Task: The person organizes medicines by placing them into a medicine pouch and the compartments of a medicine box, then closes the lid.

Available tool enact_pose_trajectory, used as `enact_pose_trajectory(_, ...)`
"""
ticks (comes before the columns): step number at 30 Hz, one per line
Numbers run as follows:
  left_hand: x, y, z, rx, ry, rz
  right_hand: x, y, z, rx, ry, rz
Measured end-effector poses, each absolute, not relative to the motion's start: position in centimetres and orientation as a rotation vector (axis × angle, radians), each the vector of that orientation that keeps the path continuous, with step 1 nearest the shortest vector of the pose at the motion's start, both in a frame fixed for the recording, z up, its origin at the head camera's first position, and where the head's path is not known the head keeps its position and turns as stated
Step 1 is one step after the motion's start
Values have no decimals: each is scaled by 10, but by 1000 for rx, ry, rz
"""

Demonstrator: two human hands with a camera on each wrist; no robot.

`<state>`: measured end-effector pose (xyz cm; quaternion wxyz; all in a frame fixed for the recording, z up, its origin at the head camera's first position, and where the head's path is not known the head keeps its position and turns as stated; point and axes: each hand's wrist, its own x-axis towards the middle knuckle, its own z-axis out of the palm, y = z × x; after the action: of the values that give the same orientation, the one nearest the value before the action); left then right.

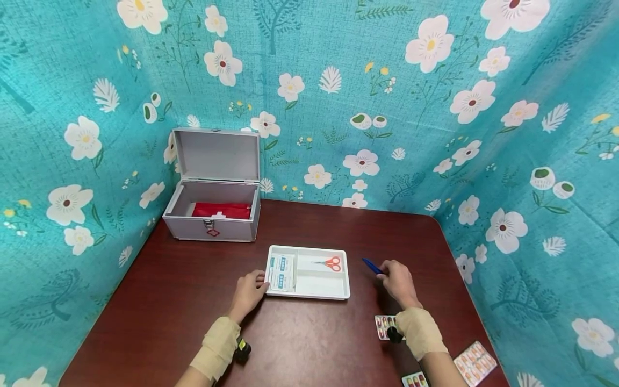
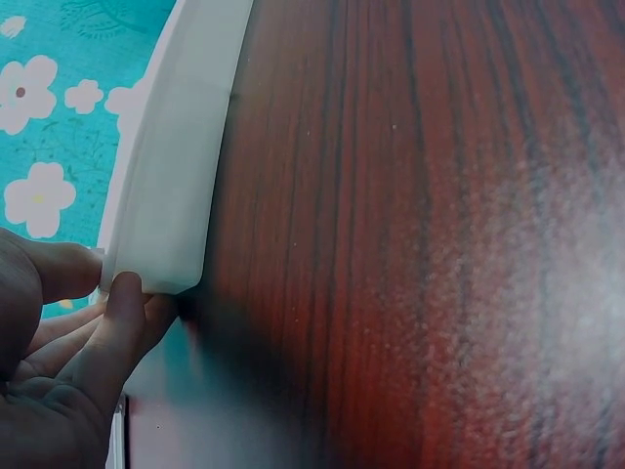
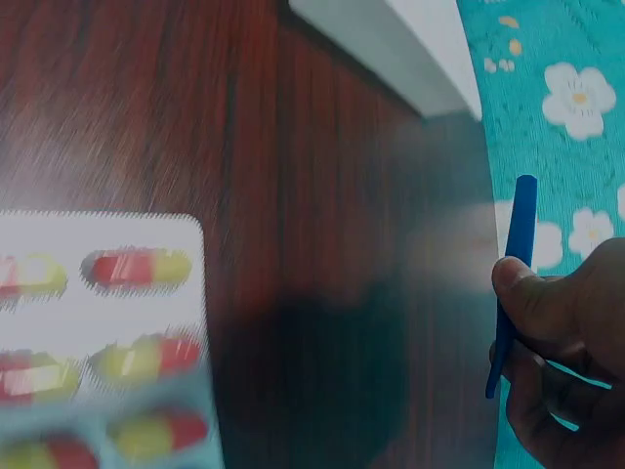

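Red-yellow capsule blister pk (image 3: 103, 327) nearest; my L fingers (image 2: 122, 303) pinch white rect. tray (image 1: 321, 285), R fingers (image 3: 537, 305) slim blue tool (image 3: 524, 220): keep L steady.

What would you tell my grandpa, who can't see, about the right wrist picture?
A right hand pinches a slim blue tool in front of flowered teal cloth. On the dark reddish table, a blister pack of red-and-yellow capsules lies at the left, and a white tray pokes in at the top.
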<state>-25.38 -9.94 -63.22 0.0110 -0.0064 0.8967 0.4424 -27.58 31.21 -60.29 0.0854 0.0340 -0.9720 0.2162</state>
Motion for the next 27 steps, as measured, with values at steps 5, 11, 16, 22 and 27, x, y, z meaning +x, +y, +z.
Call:
enact_pose_trajectory(5,-255,-100,-633,-26,2796,1378,-288,287,-603,155,-2892,668)
enact_pose_trajectory(11,-254,-101,-635,-25,2798,1361,-302,257,-601,208,-2929,673)
enact_pose_trajectory(16,-254,-100,-636,-25,2799,1356,-311,233,-600,255,-2982,648)
enact_pose_trajectory(22,-254,-99,-636,-27,2798,1347,-320,210,-601,326,-2998,598)
enact_pose_trajectory(27,-255,-99,-635,-27,2813,1350,-327,196,-605,383,-3041,575)
